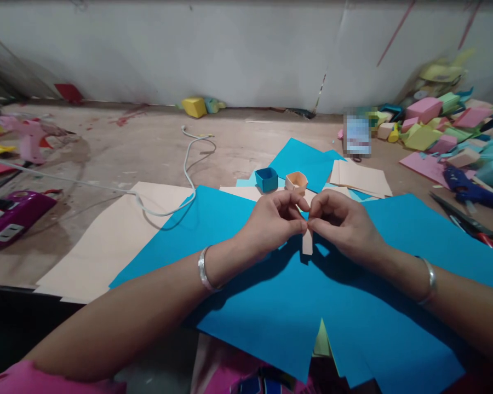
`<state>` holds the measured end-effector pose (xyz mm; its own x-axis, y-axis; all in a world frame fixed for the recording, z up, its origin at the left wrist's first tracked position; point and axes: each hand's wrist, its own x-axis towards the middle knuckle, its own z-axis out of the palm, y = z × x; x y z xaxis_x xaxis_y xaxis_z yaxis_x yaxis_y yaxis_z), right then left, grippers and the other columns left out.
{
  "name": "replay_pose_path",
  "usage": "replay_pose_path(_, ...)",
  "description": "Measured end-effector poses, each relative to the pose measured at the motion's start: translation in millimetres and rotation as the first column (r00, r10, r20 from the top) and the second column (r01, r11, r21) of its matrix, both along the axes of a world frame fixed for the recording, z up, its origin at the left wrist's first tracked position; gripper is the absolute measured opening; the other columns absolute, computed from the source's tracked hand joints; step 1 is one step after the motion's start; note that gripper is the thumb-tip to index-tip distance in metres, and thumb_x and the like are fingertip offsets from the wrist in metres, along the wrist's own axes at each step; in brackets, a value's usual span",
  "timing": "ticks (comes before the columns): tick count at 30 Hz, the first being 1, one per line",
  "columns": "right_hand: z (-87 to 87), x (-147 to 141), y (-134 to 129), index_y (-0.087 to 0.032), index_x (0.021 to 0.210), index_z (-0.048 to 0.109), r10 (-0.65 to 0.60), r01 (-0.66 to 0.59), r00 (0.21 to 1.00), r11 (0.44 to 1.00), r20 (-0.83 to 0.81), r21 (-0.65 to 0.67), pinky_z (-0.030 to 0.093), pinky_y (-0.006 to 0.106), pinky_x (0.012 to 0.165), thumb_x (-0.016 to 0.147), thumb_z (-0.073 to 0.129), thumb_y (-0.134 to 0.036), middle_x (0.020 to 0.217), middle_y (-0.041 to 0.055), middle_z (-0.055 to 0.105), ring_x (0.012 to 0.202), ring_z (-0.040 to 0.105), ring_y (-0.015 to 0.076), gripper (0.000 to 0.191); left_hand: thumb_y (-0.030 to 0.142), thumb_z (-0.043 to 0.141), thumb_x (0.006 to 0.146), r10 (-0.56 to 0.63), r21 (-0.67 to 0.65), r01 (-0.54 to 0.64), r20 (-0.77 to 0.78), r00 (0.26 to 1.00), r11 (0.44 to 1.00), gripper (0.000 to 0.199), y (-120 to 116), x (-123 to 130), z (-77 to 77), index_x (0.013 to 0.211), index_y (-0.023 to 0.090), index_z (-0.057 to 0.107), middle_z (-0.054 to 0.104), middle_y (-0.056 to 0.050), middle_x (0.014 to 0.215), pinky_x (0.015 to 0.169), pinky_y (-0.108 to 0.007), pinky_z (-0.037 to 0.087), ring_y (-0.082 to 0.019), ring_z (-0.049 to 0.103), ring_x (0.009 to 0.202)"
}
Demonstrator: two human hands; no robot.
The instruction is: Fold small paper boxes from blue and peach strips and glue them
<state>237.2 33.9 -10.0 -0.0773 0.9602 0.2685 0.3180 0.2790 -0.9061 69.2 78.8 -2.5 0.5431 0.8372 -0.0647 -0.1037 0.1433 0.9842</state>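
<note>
Pinched between the fingertips of both hands is a narrow strip of pale peach paper point(308, 242), its lower end hanging down. My left hand point(275, 216) grips it from the left with thumb and fingers together. From the other side, my right hand point(345, 219) pinches the same strip, the two sets of fingertips nearly touching. Beneath them lie large blue paper sheets point(230, 295). Just beyond my hands stand a small blue folded paper box point(267, 179) and a small peach paper box point(296, 180). The strip's upper part is hidden by my fingers.
At left are peach sheets point(102, 235), a white cable point(187, 158), a purple power strip point(18, 219) and a pink glue gun point(27, 137). Stacked peach paper pieces point(361, 178) lie ahead. On the right are scissors point(462, 216), a dark blue glue gun point(472, 186) and piled paper shapes point(423, 137).
</note>
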Motion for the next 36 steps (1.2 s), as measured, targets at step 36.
replay_pose_path(36, -6.2, 6, 4, -0.020, 0.082, 0.058, -0.029, 0.029, 1.000, 0.999, 0.010, -0.023, 0.046, 0.029, 0.065, 0.089, 0.064, -0.031, 0.081, 0.0017, 0.063, 0.077, 0.060, 0.0157, 0.014, 0.004, 0.075, 0.068, 0.084, -0.191, -0.071, 0.061, 0.995, 0.979, 0.009, 5, 2, -2.6, 0.075, 0.010, 0.073, 0.070, -0.003, 0.075, 0.074, -0.028, 0.057, -0.010, 0.066, 0.067)
